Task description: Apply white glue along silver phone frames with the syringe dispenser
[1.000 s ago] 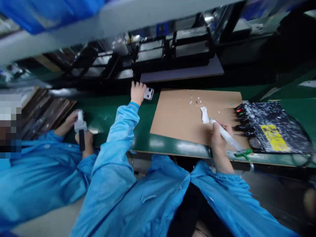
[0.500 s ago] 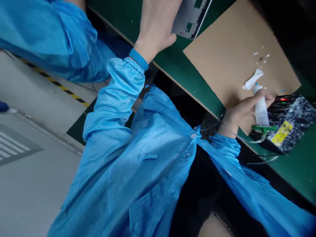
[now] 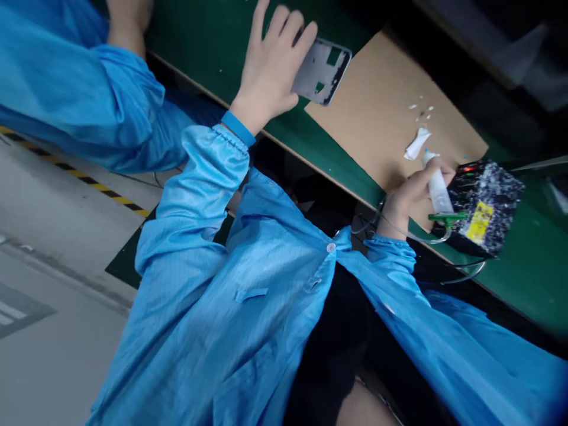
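Observation:
My left hand (image 3: pixel 270 71) spans a grey metal phone frame (image 3: pixel 322 71) with cut-outs, the thumb at one long edge and spread fingers at the other. The part of the frame under my palm is hidden. In my right hand (image 3: pixel 415 186) is a translucent dispensing syringe (image 3: pixel 439 192), fingers wrapped round it. Its blue tip points at the cardboard sheet (image 3: pixel 350 112), and a green cap (image 3: pixel 448 218) with a clear tube closes its back end. A crumpled white tissue (image 3: pixel 417 144) lies on the cardboard near the tip.
A black, white-smeared box (image 3: pixel 492 201) with a red light and yellow label stands beside my right hand. White scraps (image 3: pixel 426 109) dot the cardboard. Cables run along the green table (image 3: pixel 195 47). At the left is a co-worker's blue sleeve (image 3: pixel 97 100) and hand (image 3: pixel 128 23).
The view has shifted, so more of my left hand and the phone frame shows. The left hand keeps its place on the frame, and the right hand still holds the syringe.

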`<state>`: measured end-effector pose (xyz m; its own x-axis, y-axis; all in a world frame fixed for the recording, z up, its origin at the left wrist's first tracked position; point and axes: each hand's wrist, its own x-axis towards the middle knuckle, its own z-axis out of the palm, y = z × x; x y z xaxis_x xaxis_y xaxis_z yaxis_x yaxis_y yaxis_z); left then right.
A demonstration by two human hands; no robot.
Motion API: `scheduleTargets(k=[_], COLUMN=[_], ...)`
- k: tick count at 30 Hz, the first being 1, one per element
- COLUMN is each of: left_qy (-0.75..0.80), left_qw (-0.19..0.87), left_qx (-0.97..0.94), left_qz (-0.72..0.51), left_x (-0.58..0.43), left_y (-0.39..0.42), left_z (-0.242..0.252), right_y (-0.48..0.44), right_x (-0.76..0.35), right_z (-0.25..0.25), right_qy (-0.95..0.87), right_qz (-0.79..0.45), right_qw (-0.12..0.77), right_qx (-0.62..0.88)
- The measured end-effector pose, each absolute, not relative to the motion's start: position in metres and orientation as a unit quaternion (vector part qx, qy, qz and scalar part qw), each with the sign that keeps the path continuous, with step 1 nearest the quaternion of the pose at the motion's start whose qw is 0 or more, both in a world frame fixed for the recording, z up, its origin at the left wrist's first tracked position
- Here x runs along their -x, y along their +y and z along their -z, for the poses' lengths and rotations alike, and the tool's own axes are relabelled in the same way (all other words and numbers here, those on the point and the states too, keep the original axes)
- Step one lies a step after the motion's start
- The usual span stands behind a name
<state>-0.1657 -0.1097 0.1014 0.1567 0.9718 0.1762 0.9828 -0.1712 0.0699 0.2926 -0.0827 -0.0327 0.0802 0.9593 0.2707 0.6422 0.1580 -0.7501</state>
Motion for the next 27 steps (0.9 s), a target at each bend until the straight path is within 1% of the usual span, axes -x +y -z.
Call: scheduleTargets(k=[2,3,4,6,11,17,21,27], left_qy=[-0.628,-0.619,-0.613,-0.595,-0.540,-0.475,-0.434,-0.397], left_qw=[0.044,0.045,0.042,0.033,-0.006,-0.003,-0.037,-0.053], left_qx=[0.772,0.779,0.785,0.798,0.832,0.879,0.900,0.916], left_qz=[0.088,0.087,0.084,0.089,0.130,0.048,-0.002,-0.024], left_x=[0.161,0.159,0.156,0.148,0.115,0.069,0.046,0.033], left_y=[-0.101,-0.096,-0.090,-0.078,-0.041,-0.004,0.006,0.005], left_z=[-0.093,-0.089,-0.085,-0.078,-0.067,-0.055,-0.047,-0.041], right_y=[-0.080,-0.078,-0.077,-0.078,-0.091,-0.101,-0.104,-0.101], right_x=[-0.274,-0.264,-0.255,-0.243,-0.238,-0.235,-0.238,-0.241], right_z=[0.041,0.045,0.047,0.048,0.044,0.046,0.055,0.070], right_qy=[-0.500,-0.455,-0.428,-0.407,-0.388,-0.370,-0.348,-0.351], right_qz=[-0.079,-0.058,-0.056,-0.087,-0.138,-0.151,-0.136,-0.099], right_qw=[0.534,0.578,0.608,0.638,0.653,0.677,0.695,0.664], right_qx=[0.677,0.675,0.666,0.648,0.635,0.618,0.614,0.652])
